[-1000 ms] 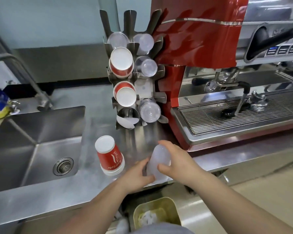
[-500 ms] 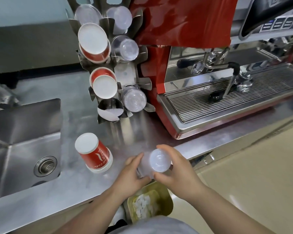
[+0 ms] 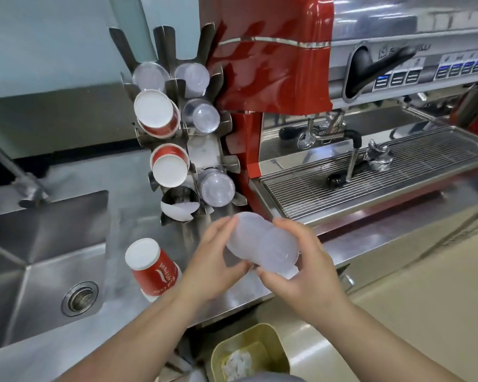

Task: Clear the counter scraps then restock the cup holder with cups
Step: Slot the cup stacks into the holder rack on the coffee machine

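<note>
Both hands are gripping frosted clear plastic cups point(image 3: 261, 249) over the bench point(image 3: 66, 343) front edge: left hand point(image 3: 213, 263) curled around the 9 o'clock end, right hand point(image 3: 298, 268) clamping the 3 o'clock end. Cups are lying sideways, translucent, bases facing the camera. Cup holder point(image 3: 204, 150) is standing at 12 o'clock, red paper cup stack point(image 3: 151, 267) sitting upside down at 9 o'clock.

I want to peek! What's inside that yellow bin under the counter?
Inside the yellow bin lies a heap of crumpled white scraps. The person's grey clothing hides the bin's near part, and whatever lies under the heap cannot be seen.
</note>
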Tool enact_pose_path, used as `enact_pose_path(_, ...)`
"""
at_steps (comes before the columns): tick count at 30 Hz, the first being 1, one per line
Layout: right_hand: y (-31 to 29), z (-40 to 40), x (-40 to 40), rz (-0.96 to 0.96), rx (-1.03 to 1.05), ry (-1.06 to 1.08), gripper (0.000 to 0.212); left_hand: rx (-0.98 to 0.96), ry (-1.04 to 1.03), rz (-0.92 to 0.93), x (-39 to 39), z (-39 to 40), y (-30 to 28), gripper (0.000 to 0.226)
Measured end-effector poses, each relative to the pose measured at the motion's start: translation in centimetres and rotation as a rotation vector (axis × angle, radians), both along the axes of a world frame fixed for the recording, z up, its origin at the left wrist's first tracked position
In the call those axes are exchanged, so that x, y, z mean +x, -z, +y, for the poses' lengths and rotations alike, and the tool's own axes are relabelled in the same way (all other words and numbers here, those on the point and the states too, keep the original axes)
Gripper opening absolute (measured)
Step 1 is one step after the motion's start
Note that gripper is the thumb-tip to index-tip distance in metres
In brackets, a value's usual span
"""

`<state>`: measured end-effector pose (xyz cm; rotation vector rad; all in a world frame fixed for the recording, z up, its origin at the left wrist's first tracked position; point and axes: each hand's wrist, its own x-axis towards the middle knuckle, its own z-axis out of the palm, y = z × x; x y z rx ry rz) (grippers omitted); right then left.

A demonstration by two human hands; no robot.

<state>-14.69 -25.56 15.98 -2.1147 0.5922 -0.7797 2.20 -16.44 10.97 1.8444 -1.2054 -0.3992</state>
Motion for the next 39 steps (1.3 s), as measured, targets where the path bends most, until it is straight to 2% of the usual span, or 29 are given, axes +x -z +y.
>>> enact_pose_path(3, -2.4, -0.7, 0.7, -0.088, -0.063, 0.006, 0.074, -0.016, -0.004, -0.024, 0.7, -1.3, -3.6, 0.099)
enact_pose_path(9, -7.0, -1.8, 1.8, -0.282, -0.150, -0.024, 0.071, -0.129, -0.031, -0.208, 2.0, -2.2, -9.7, 0.094)
enact_pose_path(12, -9.5, -2.0, 2.6, -0.386, -0.197, -0.042, 0.066, -0.157, -0.049, -0.291, 2.6, -2.3, -13.2, 0.100)
enact_pose_path(16, -12.4, -2.0, 4.1, -0.461, -0.255, -0.024, 0.071, -0.231, -0.046, -0.364, 3.6, -3.0, -17.1, 0.103)
enact_pose_path(22, -16.1, -2.6, 7.3, -0.562, -0.282, 0.018, 0.076, -0.196, -0.018, -0.462, 7.0, -4.1, -22.6, 0.100)
enact_pose_path(26, -18.4, -3.0, 10.0, -0.563, -0.262, 0.048, 0.071, -0.156, 0.045, -0.543, 10.2, -5.1, -26.2, 0.105)
enact_pose_path(30, -19.7, -3.5, 12.8, -0.540, -0.249, 0.070, 0.067, -0.068, 0.114, -0.607, 14.5, -6.1, -28.5, 0.097)
enact_pose_path(34, -20.6, -4.4, 15.7, -0.486, -0.230, 0.105, 0.066, 0.008, 0.127, -0.675, 18.4, -7.8, -29.3, 0.097)
enact_pose_path(39, -21.6, -6.2, 19.9, -0.391, -0.234, 0.147, 0.069, 0.047, 0.163, -0.644, 23.5, -10.5, -28.7, 0.091)
